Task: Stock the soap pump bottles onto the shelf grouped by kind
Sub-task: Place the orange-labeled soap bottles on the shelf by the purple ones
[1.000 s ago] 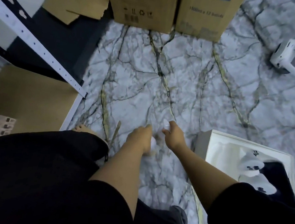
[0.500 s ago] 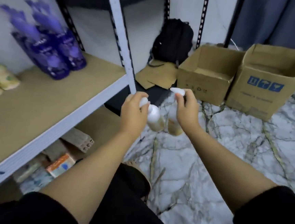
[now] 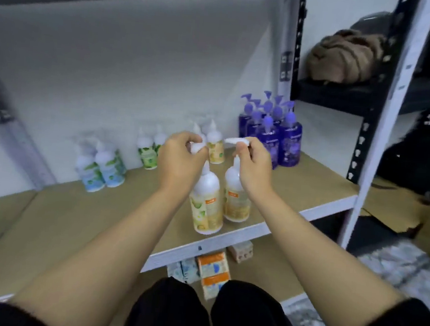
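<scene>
Yellow-labelled pump bottles, two, centre of frame: your left hand [image 3: 180, 157] pinches the white pump head of the nearer bottle [image 3: 206, 206]; your right hand [image 3: 254, 166] curls round the pump of the second bottle [image 3: 236, 198] just beside it. Both stand upright near the front edge of the brown shelf board [image 3: 61, 217]. Behind them: more yellow bottles [image 3: 216, 150] at mid-frame, green-labelled bottles [image 3: 148, 152] to their left, blue-green bottles [image 3: 101, 168] further left, purple bottles [image 3: 276, 131] at right against the white back wall. Lower shelf, bottom centre: orange packets [image 3: 213, 269]. Upper right: brown bag [image 3: 348, 57].
</scene>
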